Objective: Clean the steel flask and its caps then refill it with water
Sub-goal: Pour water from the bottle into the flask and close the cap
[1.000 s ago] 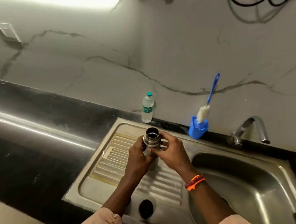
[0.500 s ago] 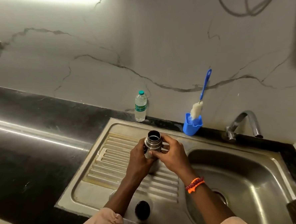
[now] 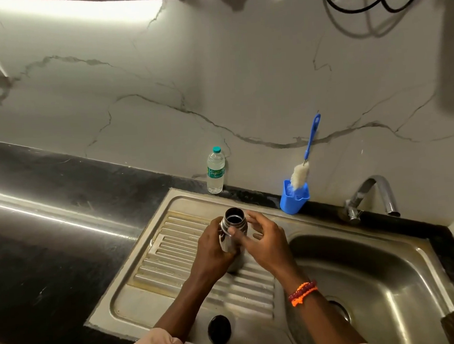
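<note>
Steel flask [image 3: 231, 232], uncapped and upright over the ribbed drainboard [image 3: 172, 257], is held in the left grip [image 3: 213, 252], fingers wrapped round its body. Its neck is touched by the loosely spread right grip [image 3: 264, 242]. A black cap [image 3: 219, 330] is seen on the sink's near rim; a brush [image 3: 303, 161] is stood in a blue cup [image 3: 294, 199] on the bench [image 3: 51, 235].

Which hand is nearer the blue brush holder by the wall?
Right. The right hand sits in front of the blue brush holder, slightly to its left. The left hand, gripping the steel flask, lies farther left of it.
</note>
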